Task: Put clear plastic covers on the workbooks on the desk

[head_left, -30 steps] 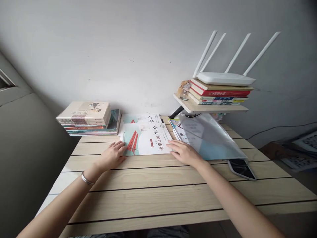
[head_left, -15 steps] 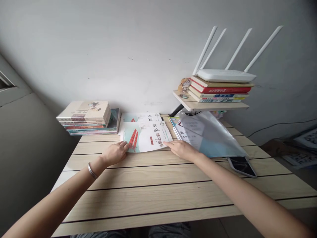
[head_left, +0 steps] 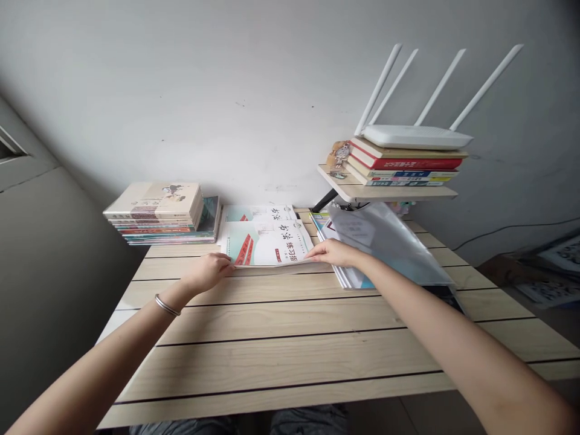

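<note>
A thin calligraphy workbook (head_left: 267,244) with a white and pale green cover and red shapes lies on the wooden table, on top of a similar workbook (head_left: 254,212) that shows behind it. My left hand (head_left: 211,270) is closed at its front left corner, fingers curled and partly hidden. At the front right corner my right hand (head_left: 333,252) pinches the edge between thumb and fingers. The front edge of the cover is bent up slightly between the two hands.
Books are stacked (head_left: 156,211) at the back left. A clear plastic folder (head_left: 394,248) lies over booklets on the right, partly covering a phone (head_left: 446,296). Above it, a small shelf (head_left: 385,192) carries books and a white router (head_left: 417,136) with upright antennas.
Both hands have closed more on the workbook's front corners, and its front edge has risen and curled. My right hand has moved slightly up and right.
</note>
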